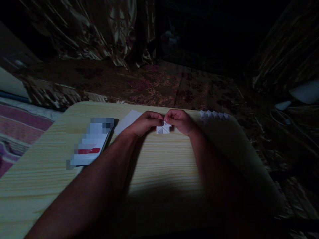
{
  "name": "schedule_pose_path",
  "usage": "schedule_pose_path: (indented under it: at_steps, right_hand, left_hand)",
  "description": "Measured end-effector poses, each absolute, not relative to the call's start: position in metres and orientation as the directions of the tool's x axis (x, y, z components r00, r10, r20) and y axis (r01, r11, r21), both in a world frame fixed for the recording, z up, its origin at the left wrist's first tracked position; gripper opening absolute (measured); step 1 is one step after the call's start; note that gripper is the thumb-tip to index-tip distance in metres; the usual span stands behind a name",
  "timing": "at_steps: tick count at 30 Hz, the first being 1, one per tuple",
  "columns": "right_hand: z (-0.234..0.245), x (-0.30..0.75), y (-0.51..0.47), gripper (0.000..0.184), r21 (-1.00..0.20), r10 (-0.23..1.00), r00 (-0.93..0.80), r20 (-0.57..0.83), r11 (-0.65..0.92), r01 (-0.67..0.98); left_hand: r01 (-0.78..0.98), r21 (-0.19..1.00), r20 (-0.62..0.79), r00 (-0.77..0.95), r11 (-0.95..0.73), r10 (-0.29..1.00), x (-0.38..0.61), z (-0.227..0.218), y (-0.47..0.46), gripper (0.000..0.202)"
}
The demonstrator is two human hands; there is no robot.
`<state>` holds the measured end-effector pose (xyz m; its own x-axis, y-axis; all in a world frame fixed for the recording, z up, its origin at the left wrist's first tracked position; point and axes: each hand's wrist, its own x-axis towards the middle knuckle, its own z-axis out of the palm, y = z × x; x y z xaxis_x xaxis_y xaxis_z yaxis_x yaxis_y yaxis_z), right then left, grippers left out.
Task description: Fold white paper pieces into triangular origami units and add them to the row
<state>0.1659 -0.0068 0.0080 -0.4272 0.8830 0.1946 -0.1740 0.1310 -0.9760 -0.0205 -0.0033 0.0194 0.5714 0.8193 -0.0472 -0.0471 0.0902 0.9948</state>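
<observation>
Both my hands meet at the far middle of a light wooden table (159,172). My left hand (144,122) and my right hand (179,121) pinch a small folded white paper piece (163,128) between their fingertips, and it rests low against the tabletop. Its folds show creases like a small star or cross. A plain white paper sheet (127,121) lies just left of my left hand, partly hidden by it.
A row of several small folded white paper pieces (214,115) lies at the table's far right edge. A blurred white and red booklet or pack (91,142) lies at left. Patterned fabric and floor surround the table; white objects (305,93) and a cable lie at right.
</observation>
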Motion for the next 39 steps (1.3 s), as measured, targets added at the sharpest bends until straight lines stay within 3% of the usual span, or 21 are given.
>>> schedule_pose_path:
  at_steps: [10, 39]
  right_hand:
    - [0.0113, 0.1645, -0.0091, 0.033, -0.985, 0.895, -0.417, 0.156, 0.107, -0.138]
    - [0.0107, 0.1668, -0.009, 0.024, -0.977, 0.876, -0.449, 0.176, 0.101, -0.187]
  left_hand:
    - [0.036, 0.997, -0.076, 0.538, 0.067, 0.839, -0.0209, 0.0195, -0.0026, 0.012]
    - [-0.004, 0.997, -0.067, 0.546, 0.083, 0.835, -0.0219, 0.0199, -0.0024, 0.011]
